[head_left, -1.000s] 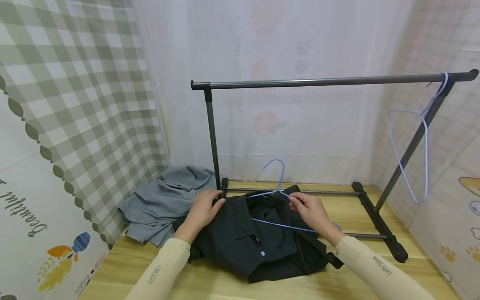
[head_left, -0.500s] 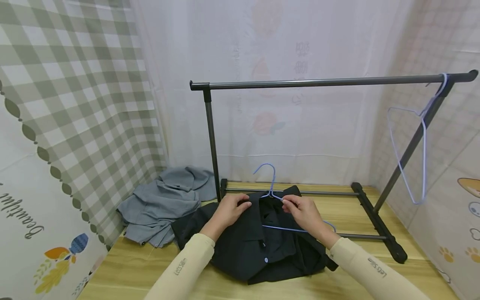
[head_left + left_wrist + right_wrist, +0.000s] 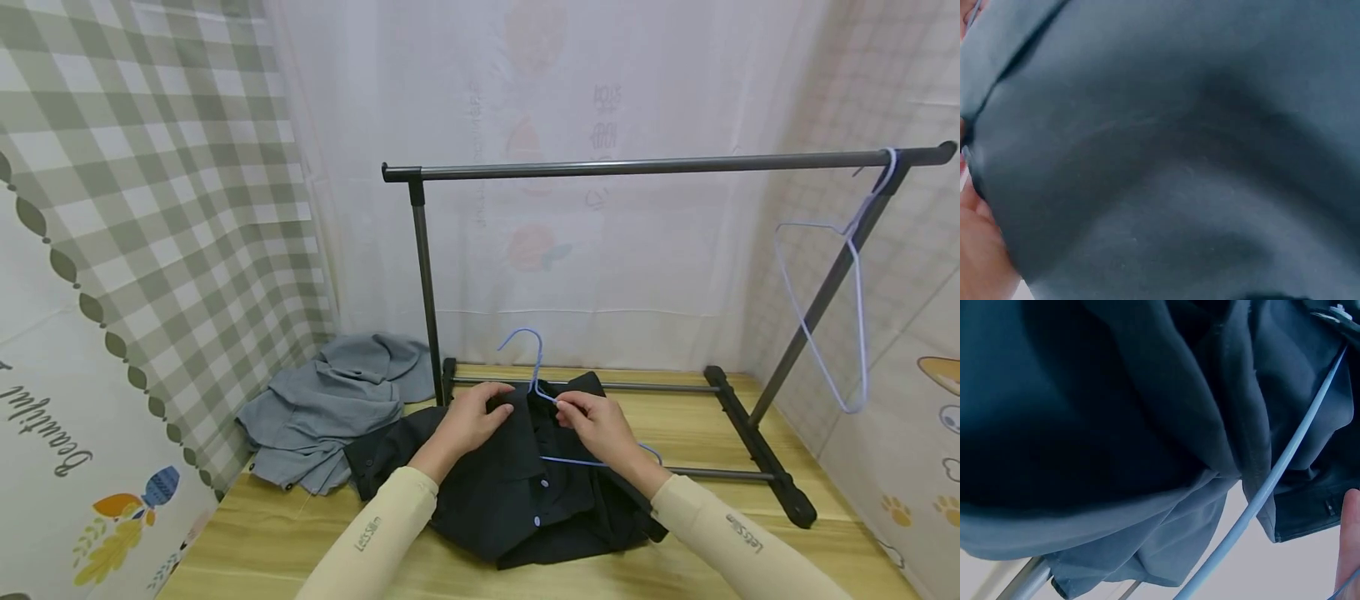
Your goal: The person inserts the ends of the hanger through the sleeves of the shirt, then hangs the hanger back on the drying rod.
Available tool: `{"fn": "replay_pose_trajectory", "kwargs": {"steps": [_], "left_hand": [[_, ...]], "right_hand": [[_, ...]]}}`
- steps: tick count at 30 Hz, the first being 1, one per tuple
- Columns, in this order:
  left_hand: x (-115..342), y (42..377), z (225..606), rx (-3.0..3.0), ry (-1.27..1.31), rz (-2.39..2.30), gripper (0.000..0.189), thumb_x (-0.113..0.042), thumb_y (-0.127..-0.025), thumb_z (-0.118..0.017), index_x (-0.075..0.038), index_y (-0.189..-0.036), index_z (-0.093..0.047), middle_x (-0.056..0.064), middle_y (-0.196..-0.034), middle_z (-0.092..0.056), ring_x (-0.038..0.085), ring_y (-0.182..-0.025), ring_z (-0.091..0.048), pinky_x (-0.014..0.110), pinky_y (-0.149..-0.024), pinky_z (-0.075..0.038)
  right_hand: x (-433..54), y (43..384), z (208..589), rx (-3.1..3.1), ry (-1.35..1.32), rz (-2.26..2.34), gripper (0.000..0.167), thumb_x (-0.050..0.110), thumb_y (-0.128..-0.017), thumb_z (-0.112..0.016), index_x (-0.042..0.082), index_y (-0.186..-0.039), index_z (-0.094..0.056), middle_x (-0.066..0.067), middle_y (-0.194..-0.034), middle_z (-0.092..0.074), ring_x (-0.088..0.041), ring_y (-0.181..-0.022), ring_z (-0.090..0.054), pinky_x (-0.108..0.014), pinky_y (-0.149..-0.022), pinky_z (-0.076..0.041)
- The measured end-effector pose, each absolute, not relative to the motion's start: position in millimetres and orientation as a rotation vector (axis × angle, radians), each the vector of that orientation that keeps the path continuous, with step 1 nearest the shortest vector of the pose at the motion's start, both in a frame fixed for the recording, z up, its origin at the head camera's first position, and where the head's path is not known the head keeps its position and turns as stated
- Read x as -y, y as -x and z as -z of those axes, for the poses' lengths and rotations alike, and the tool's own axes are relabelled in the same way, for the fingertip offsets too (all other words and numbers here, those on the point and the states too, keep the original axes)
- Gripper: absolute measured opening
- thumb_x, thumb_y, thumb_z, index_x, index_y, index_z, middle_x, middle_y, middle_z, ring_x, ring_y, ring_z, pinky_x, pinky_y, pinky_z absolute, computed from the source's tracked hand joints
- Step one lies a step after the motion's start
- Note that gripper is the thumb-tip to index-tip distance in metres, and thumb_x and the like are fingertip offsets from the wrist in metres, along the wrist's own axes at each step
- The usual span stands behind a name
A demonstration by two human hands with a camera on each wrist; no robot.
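Note:
A black button-up shirt (image 3: 487,508) lies bunched on the table. My left hand (image 3: 467,425) grips its collar side, thumb on top; in the left wrist view grey-looking cloth fills the picture, with part of the hand (image 3: 984,256) at the left edge. My right hand (image 3: 600,427) pinches the right shoulder of a blue wire hanger (image 3: 570,461) just beside the neck. The hook stands up above the collar, tilted left. The hanger's left end is hidden inside the shirt, while its right end sticks out behind my right wrist. In the right wrist view the hanger bar (image 3: 1266,487) crosses the dark cloth.
A dark metal clothes rack (image 3: 630,167) stands over the table, its foot bar (image 3: 765,450) on the right. A second blue hanger (image 3: 861,333) hangs at the rail's right end. A crumpled grey-blue garment (image 3: 330,408) lies at the left beside a checked curtain (image 3: 202,200).
My left hand has moved right, drawing the shirt's collar side over the hanger. My right hand has shifted slightly left with the hanger, whose left shoulder has gone into the shirt.

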State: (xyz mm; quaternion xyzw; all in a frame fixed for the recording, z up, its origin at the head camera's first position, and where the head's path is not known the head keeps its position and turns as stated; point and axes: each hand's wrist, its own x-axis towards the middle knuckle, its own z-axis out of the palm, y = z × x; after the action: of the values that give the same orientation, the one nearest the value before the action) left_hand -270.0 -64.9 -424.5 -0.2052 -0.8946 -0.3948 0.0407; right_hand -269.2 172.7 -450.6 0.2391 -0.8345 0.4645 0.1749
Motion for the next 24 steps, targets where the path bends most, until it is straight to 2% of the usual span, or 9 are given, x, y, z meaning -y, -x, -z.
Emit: {"fn": "replay_pose_trajectory", "kwargs": {"steps": [5,9,14,17,21,24], "left_hand": [[64.2,269.0,422.8,2.757,0.613,1.276,0.035,-0.029,-0.105,-0.052,-0.013,-0.133,-0.064,0.008,-0.135,-0.059,0.027,-0.126,-0.054,0.046,-0.102,-0.044],[63.7,269.3,420.2,2.787,0.651,1.230,0.037,-0.027,-0.104,-0.055,-0.010,-0.136,-0.061,0.010,-0.136,-0.058,0.029,-0.128,-0.052,0.047,-0.104,-0.042],[62.7,269.9,418.9,2.840,0.779,1.033,0.039,-0.023,-0.103,-0.057,-0.007,-0.138,-0.058,0.009,-0.120,-0.064,0.024,-0.109,-0.061,0.040,-0.092,-0.049],[60.4,269.1,419.2,2.831,0.797,0.954,0.037,-0.022,-0.103,-0.056,-0.005,-0.136,-0.060,0.010,-0.116,-0.065,0.024,-0.105,-0.063,0.039,-0.090,-0.050],[56.3,268.4,419.8,2.810,0.740,0.946,0.034,-0.022,-0.104,-0.054,-0.003,-0.131,-0.063,0.013,-0.125,-0.064,0.028,-0.117,-0.060,0.043,-0.099,-0.047],[53.9,268.1,419.2,2.821,0.695,0.964,0.035,-0.023,-0.104,-0.054,-0.003,-0.130,-0.063,0.014,-0.128,-0.063,0.029,-0.120,-0.059,0.044,-0.101,-0.045]], "right_hand": [[-172.9,268.2,451.4,2.358,-0.680,-1.311,0.010,-0.001,-0.095,-0.064,-0.006,-0.099,-0.072,-0.011,-0.084,-0.072,-0.017,-0.073,-0.071,-0.023,-0.068,-0.057],[-173.1,267.3,450.7,2.356,-0.697,-1.303,0.010,-0.001,-0.095,-0.064,-0.007,-0.099,-0.072,-0.010,-0.085,-0.072,-0.017,-0.073,-0.071,-0.024,-0.068,-0.057],[-174.1,267.4,450.4,2.370,-0.671,-1.305,0.011,0.000,-0.095,-0.065,-0.007,-0.099,-0.072,-0.007,-0.084,-0.072,-0.016,-0.073,-0.070,-0.022,-0.069,-0.056],[-173.8,266.9,449.2,2.372,-0.683,-1.319,0.012,0.001,-0.095,-0.064,-0.007,-0.099,-0.072,-0.008,-0.085,-0.072,-0.017,-0.074,-0.071,-0.023,-0.069,-0.056],[-171.2,265.2,447.4,2.382,-0.708,-1.346,0.012,0.002,-0.095,-0.064,-0.005,-0.101,-0.072,-0.010,-0.087,-0.072,-0.014,-0.076,-0.071,-0.023,-0.071,-0.057],[-169.9,265.0,447.4,2.378,-0.715,-1.350,0.012,0.002,-0.096,-0.064,-0.005,-0.101,-0.072,-0.011,-0.087,-0.072,-0.012,-0.075,-0.070,-0.023,-0.071,-0.057]]}}
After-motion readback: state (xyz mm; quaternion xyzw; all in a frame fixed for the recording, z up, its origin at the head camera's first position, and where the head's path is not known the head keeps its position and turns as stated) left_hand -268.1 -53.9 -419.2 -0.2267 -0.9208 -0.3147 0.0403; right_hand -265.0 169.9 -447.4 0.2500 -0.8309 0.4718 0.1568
